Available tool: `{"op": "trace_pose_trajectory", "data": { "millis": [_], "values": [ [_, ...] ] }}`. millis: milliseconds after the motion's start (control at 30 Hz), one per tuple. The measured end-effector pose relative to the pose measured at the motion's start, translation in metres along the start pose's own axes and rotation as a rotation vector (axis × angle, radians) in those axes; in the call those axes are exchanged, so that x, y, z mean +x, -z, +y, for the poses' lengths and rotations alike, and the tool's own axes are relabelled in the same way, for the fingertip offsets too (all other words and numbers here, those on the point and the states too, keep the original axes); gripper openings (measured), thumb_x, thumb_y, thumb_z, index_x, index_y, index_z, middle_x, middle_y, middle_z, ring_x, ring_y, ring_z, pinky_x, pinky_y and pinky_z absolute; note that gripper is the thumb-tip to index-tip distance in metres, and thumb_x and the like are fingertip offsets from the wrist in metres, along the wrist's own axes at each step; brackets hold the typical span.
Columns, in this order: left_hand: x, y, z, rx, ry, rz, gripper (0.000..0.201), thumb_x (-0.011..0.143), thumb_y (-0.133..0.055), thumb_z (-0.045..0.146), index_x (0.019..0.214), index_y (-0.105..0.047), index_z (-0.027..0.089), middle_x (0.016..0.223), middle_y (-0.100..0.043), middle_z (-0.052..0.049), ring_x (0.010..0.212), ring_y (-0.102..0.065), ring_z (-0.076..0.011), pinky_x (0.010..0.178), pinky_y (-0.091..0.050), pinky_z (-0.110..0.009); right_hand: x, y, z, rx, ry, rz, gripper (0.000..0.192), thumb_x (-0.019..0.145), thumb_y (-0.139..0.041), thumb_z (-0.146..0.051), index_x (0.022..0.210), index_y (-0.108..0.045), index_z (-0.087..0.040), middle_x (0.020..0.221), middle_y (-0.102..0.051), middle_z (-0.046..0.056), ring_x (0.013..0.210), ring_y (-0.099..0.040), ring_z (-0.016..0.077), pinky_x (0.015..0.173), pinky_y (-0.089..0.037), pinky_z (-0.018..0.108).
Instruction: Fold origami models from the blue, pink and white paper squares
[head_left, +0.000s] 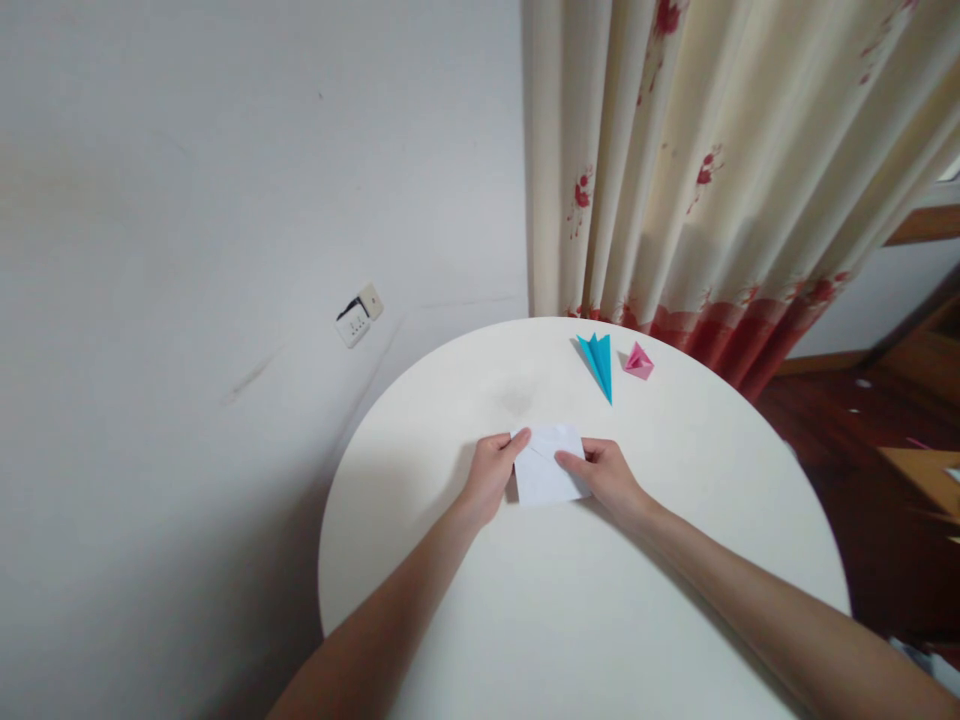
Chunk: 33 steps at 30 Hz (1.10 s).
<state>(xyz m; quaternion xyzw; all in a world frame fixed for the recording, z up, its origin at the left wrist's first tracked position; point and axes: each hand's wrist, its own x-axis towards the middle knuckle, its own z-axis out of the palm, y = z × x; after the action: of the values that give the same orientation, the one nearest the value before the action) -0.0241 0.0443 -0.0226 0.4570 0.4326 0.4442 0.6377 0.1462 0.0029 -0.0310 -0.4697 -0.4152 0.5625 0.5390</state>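
Note:
A small white sheet of paper (546, 468), partly folded, lies on a round white table (525, 620). My left hand (491, 472) pinches its upper left corner between thumb and fingers. My right hand (607, 475) grips the paper's right edge, thumb lying on top of the sheet. Beyond the paper, towards the table's far edge, rest a blue folded paper shape (599, 362) with a long point and a smaller pink folded paper shape (639, 362).
A plain wall stands to the left with a socket (358, 316) low on it. A cream curtain (712, 170) with red flowers hangs behind the table. Dark wooden floor and wooden furniture (922, 470) lie to the right.

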Motion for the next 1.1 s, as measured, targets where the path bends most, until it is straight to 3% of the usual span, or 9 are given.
{"op": "trace_pose_trajectory", "data": {
  "millis": [100,267,333,400,533,733,900,1100],
  "values": [
    [0.002,0.002,0.005,-0.021,-0.051,0.031,0.041,0.070,-0.076,0.051,0.074,-0.072,0.010,0.074,-0.071,-0.009,0.066,-0.063,-0.0175,0.064,-0.046,-0.028,0.000,0.002,-0.002,-0.024,0.002,0.017,0.037,0.063,-0.080,-0.046,0.074,-0.074,-0.012,0.069,-0.070,0.005,0.057,-0.057,0.0164,0.055,-0.039,0.028],
    [0.003,0.006,0.012,-0.080,-0.083,0.105,0.051,0.074,-0.069,0.059,0.089,-0.073,0.010,0.085,-0.073,-0.013,0.076,-0.067,-0.0206,0.071,-0.049,-0.030,0.001,0.006,-0.002,-0.015,-0.002,0.043,0.037,0.060,-0.082,-0.047,0.070,-0.073,-0.012,0.068,-0.070,0.006,0.056,-0.057,0.0165,0.054,-0.038,0.027],
    [0.003,0.006,0.012,-0.103,-0.056,0.083,0.055,0.077,-0.066,0.061,0.098,-0.072,0.011,0.090,-0.073,-0.014,0.080,-0.068,-0.0213,0.073,-0.050,-0.031,0.002,0.006,-0.001,-0.003,-0.008,0.045,0.038,0.061,-0.082,-0.046,0.073,-0.074,-0.012,0.070,-0.071,0.007,0.058,-0.059,0.0174,0.055,-0.040,0.028],
    [0.000,0.005,0.011,-0.104,-0.015,-0.009,0.056,0.076,-0.068,0.060,0.105,-0.071,0.012,0.094,-0.073,-0.014,0.081,-0.068,-0.0219,0.073,-0.050,-0.031,0.002,0.006,0.000,0.003,-0.009,0.035,0.038,0.061,-0.082,-0.047,0.076,-0.075,-0.012,0.072,-0.072,0.007,0.059,-0.060,0.0183,0.056,-0.042,0.029],
    [-0.007,-0.001,0.006,0.012,0.040,-0.144,0.049,0.067,-0.081,0.048,0.096,-0.074,0.010,0.091,-0.075,-0.014,0.077,-0.068,-0.0235,0.069,-0.049,-0.031,-0.001,0.002,-0.002,0.013,-0.019,-0.004,0.037,0.061,-0.082,-0.047,0.075,-0.075,-0.013,0.072,-0.073,0.006,0.059,-0.061,0.0191,0.056,-0.044,0.029],
    [-0.011,-0.005,0.006,0.038,0.070,-0.134,0.041,0.064,-0.084,0.038,0.093,-0.075,0.011,0.095,-0.075,-0.013,0.078,-0.069,-0.0230,0.070,-0.050,-0.031,-0.004,-0.003,-0.005,0.048,-0.039,-0.034,0.037,0.058,-0.084,-0.045,0.076,-0.076,-0.013,0.072,-0.073,0.007,0.058,-0.062,0.0186,0.056,-0.046,0.030],
    [-0.006,-0.001,0.005,0.032,0.043,-0.056,0.038,0.067,-0.080,0.045,0.080,-0.075,0.010,0.077,-0.073,-0.011,0.064,-0.064,-0.0191,0.060,-0.044,-0.028,-0.002,-0.001,0.000,0.071,-0.047,-0.013,0.038,0.058,-0.084,-0.044,0.077,-0.077,-0.013,0.077,-0.074,0.008,0.060,-0.063,0.0191,0.057,-0.046,0.030],
    [-0.001,0.002,0.008,-0.027,-0.020,-0.005,0.036,0.068,-0.079,0.047,0.064,-0.069,0.013,0.066,-0.067,-0.005,0.061,-0.061,-0.0163,0.062,-0.044,-0.027,0.001,0.002,0.002,0.085,-0.062,-0.016,0.035,0.058,-0.085,-0.042,0.075,-0.076,-0.013,0.075,-0.074,0.007,0.060,-0.063,0.0185,0.058,-0.046,0.029]
  ]
}}
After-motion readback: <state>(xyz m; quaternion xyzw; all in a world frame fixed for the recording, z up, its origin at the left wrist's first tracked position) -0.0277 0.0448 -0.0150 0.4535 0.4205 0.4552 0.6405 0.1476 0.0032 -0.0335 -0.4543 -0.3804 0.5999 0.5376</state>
